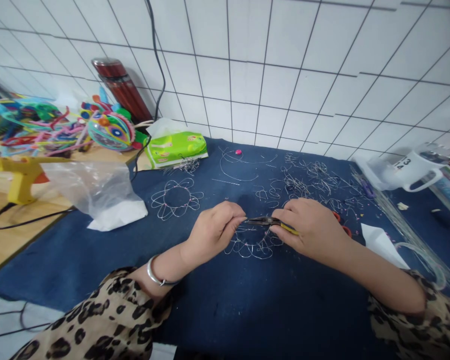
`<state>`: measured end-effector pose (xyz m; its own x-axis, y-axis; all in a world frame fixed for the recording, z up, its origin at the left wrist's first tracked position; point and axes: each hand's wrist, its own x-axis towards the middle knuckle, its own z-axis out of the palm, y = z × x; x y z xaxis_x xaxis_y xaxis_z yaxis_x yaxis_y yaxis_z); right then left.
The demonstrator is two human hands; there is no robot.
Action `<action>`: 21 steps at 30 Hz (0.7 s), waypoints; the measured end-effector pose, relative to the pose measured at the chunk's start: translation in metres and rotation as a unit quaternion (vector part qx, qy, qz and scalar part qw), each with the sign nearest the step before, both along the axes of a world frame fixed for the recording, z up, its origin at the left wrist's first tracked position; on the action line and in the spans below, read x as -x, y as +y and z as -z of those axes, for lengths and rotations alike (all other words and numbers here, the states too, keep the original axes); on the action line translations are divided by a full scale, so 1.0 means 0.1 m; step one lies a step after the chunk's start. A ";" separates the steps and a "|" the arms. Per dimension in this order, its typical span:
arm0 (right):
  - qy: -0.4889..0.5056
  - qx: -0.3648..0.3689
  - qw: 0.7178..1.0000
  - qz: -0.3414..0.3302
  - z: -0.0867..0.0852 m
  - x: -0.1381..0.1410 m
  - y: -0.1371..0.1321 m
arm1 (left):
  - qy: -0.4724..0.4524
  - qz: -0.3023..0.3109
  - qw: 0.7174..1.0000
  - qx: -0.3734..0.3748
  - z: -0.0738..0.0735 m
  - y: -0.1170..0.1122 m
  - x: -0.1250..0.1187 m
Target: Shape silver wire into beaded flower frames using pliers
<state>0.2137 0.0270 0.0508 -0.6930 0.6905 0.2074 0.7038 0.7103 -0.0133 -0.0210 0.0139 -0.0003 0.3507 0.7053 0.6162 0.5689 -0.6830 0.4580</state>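
My right hand [310, 223] is closed around a pair of needle-nose pliers [264, 221] with yellow-and-black handles, the jaws pointing left. My left hand [218, 227] pinches at the tip of the jaws; the piece between its fingers is too small to make out clearly, though it looks like thin wire. Just below both hands lies a flower-shaped wire ring [252, 248] with looped petals, partly hidden by them. A second wire flower ring [177, 199] rests on the dark blue cloth [210, 310] to the left.
Bent wire pieces [303, 180] are heaped behind my right hand, near orange-handled scissors [347, 231]. Long straight wires [401, 220] and a white mug [416, 170] are at right. Leftward are a green tissue pack [176, 148], a plastic bag [97, 190] and a yellow glue gun [20, 180].
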 end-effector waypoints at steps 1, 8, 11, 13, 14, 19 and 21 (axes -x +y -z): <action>-0.001 0.000 1.000 0.000 0.00 0.00 0.00 | 0.001 0.000 1.000 -0.005 0.00 0.00 0.00; 0.013 -0.014 1.000 0.000 0.02 0.00 0.00 | 0.015 -0.004 1.000 -0.021 0.01 -0.01 0.00; 0.017 -0.024 1.000 -0.001 0.01 0.00 -0.01 | 0.017 -0.006 1.000 -0.022 0.01 -0.01 0.00; 0.013 -0.025 1.000 0.000 0.01 0.00 -0.02 | 0.016 -0.006 1.000 -0.022 0.00 -0.02 0.00; 0.010 -0.025 1.000 0.002 0.00 0.00 -0.02 | 0.016 -0.006 1.000 -0.021 0.00 -0.02 0.00; 0.005 -0.028 1.000 0.001 0.01 0.00 -0.02 | 0.020 -0.004 1.000 -0.023 -0.01 -0.02 0.00; 0.010 -0.030 0.999 -0.003 0.02 0.00 -0.01 | 0.021 -0.006 0.999 -0.026 -0.01 -0.03 0.00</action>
